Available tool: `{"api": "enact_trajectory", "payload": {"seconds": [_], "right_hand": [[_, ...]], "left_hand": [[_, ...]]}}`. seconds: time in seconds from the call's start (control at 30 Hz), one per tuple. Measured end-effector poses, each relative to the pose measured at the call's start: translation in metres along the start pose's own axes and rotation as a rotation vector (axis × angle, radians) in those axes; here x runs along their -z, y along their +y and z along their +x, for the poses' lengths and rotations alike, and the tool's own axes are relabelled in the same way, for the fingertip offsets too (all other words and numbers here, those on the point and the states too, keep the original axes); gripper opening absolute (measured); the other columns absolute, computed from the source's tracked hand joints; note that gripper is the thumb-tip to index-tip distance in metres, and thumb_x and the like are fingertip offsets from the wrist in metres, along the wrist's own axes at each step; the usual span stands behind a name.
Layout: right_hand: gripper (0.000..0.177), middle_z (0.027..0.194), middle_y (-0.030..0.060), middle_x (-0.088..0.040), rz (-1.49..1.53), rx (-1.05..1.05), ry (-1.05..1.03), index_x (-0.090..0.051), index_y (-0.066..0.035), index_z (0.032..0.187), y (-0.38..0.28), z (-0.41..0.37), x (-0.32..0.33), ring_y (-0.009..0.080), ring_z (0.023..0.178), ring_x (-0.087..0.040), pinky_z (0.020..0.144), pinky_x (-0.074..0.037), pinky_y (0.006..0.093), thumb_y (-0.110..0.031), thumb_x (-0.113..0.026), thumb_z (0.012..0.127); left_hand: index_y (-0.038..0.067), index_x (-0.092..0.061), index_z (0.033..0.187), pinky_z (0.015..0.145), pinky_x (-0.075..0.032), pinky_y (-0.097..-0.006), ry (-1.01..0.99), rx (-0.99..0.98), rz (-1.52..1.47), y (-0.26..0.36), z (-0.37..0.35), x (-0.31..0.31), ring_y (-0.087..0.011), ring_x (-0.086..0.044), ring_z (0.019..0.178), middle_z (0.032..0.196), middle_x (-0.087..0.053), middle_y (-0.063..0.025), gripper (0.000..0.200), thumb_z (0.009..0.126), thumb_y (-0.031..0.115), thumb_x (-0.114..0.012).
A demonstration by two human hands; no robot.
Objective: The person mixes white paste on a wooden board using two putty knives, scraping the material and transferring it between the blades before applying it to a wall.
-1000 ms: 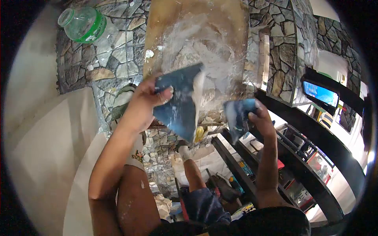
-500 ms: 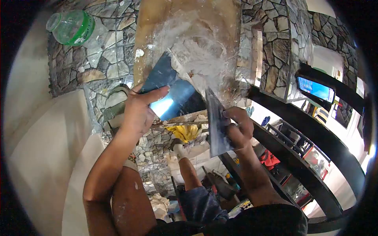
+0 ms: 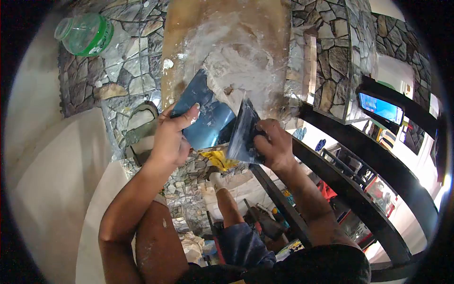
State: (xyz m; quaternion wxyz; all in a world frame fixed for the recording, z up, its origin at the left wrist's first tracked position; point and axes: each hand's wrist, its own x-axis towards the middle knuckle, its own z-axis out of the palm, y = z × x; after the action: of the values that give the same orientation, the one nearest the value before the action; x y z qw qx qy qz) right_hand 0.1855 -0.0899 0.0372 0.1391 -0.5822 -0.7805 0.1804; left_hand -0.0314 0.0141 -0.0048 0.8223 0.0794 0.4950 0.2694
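Note:
My left hand [image 3: 171,135] grips a dark, shiny flat sheet [image 3: 201,106] by its near left side, thumb on top. Pale putty lines the far right edge of this sheet, and a white dab sits on my thumb. Pinched in my right hand [image 3: 275,143] is a flat scraper [image 3: 245,132], smeared whitish, tilted over the sheet's right end and overlapping it in this view. Beyond both tools, a heap of greyish-white putty [image 3: 246,64] lies spread on a brown board [image 3: 187,28].
A clear plastic jar with a green band [image 3: 87,35] stands on the stone-patterned surface at the upper left. Black curved rails [image 3: 350,189] run down the right side, with a lit phone [image 3: 380,108] beside them. A yellow cloth [image 3: 218,161] shows below my hands.
My right hand has moved left and slightly up with the scraper, bringing it across the sheet's right end. The sheet in my left hand has shifted slightly nearer and tilted.

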Motion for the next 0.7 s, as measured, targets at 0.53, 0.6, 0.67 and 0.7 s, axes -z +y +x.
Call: {"api": "enact_trajectory", "payload": {"seconds": [0.53,0.6,0.67,0.7], "right_hand": [[0.021,0.079,0.0061,-0.059,1.016,-0.865,0.703,-0.053,0.001,0.101,0.029,-0.007,-0.020,0.0141,0.061,-0.059,0.044,-0.046,0.0251,0.000,-0.058,0.080],[0.020,0.077,0.0063,-0.059,1.000,-0.966,0.677,-0.052,0.001,0.099,0.019,-0.009,-0.015,0.0131,0.056,-0.057,0.042,-0.044,0.0241,0.000,-0.058,0.080],[0.017,0.075,0.0067,-0.058,0.929,-0.911,0.665,-0.053,0.002,0.095,0.009,-0.008,-0.007,0.0119,0.051,-0.054,0.041,-0.043,0.0239,-0.001,-0.058,0.080],[0.014,0.076,0.0084,-0.058,0.731,-0.887,0.623,-0.054,0.002,0.093,0.008,-0.004,-0.004,0.0137,0.051,-0.055,0.042,-0.044,0.0259,-0.002,-0.059,0.080]], "left_hand": [[-0.001,-0.060,0.096,0.067,-0.050,-0.0283,-0.108,0.014,0.052,0.021,-0.006,0.007,-0.0146,-0.061,0.071,0.083,-0.064,-0.0073,0.024,0.073,0.003,-0.065],[-0.002,-0.058,0.101,0.068,-0.050,-0.0295,-0.109,0.049,-0.024,0.019,-0.002,0.013,-0.0158,-0.061,0.074,0.086,-0.063,-0.0081,0.027,0.075,0.006,-0.064],[-0.002,-0.055,0.106,0.070,-0.050,-0.0303,-0.103,0.133,-0.059,0.018,-0.001,0.015,-0.0171,-0.062,0.075,0.090,-0.062,-0.0091,0.032,0.077,0.009,-0.062],[-0.002,-0.053,0.108,0.071,-0.050,-0.0307,-0.098,0.176,-0.079,0.018,-0.001,0.016,-0.0177,-0.062,0.076,0.092,-0.061,-0.0095,0.034,0.078,0.011,-0.061]]}}
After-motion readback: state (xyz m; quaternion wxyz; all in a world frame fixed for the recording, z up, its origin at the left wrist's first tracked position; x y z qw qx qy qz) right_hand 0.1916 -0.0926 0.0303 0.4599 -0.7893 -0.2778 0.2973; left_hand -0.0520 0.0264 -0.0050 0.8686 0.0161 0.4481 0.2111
